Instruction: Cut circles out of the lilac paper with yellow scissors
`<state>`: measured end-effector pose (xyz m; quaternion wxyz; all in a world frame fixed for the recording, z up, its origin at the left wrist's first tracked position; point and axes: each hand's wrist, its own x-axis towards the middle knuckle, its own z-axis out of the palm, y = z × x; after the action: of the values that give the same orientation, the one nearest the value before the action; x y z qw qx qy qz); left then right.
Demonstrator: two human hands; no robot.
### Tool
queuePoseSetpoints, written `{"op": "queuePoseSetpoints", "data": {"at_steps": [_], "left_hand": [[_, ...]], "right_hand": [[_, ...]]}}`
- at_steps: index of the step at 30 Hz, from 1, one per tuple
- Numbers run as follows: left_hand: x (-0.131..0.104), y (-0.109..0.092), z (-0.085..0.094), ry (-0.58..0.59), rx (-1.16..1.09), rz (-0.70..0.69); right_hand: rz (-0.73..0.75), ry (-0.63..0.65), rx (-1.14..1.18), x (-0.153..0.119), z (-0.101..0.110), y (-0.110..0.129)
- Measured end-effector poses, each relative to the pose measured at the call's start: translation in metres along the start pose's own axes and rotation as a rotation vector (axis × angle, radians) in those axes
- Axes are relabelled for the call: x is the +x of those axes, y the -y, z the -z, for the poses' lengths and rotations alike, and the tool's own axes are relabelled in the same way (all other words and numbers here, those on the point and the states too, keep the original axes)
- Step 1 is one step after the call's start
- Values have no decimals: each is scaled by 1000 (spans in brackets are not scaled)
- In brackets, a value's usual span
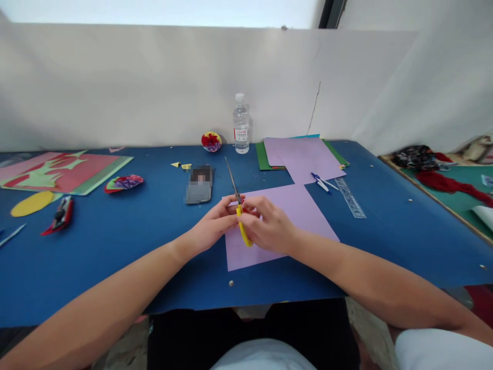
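Observation:
A pair of scissors (243, 226) with yellow handles is in my right hand (269, 223), the narrow metal blades pointing up and away from me. My left hand (215, 223) meets it at the pivot, thumb and fingers drawn together. A trace of red shows between the hands, but the fingers cover whatever is there. Both hands are above a sheet of light purple paper (308, 210) lying on the blue table (162, 272).
A phone (199, 185) lies beyond my left hand. Behind stand a water bottle (241, 126) and a colourful round craft piece (211, 142). Stacked paper (292, 149), pens (321, 183) and a clear ruler (350, 198) lie right; a stapler-like red item (63, 211) and yellow oval (33, 204) left.

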<state>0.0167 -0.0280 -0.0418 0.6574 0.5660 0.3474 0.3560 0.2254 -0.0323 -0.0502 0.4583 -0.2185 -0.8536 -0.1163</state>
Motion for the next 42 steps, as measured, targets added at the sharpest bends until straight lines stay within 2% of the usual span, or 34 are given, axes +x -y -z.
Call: {"op": "queuePoseSetpoints", "data": {"at_steps": [2,5,10,14,17,19,23,31,34,42], "left_hand": [[4,2,0,1,18,-37],[8,5,0,-1,61,-81],[11,9,2,-5,147,-131],[8,10,4,31,243,-156],[4,4,2,65,311,-190],[2,0,1,77,394,-222],[5,-6,5,52,715,-246],[19,-17,35,-42,1159,-156],[21,-16,36,-95,1276,-77],[23,-8,21,-223,1383,54]], "right_hand": [[-271,38,62,-2,-2,-2],[-596,228,223,-1,-2,-5],[-984,279,539,10,5,-8],[-1325,394,753,16,10,-10],[-1507,401,920,21,10,-8],[-1546,358,976,22,8,-6],[-1521,300,1015,21,3,-5],[-1379,83,1093,10,-6,-24],[-1383,77,1084,8,-8,-30],[-1376,135,1120,10,-9,-36]]}}
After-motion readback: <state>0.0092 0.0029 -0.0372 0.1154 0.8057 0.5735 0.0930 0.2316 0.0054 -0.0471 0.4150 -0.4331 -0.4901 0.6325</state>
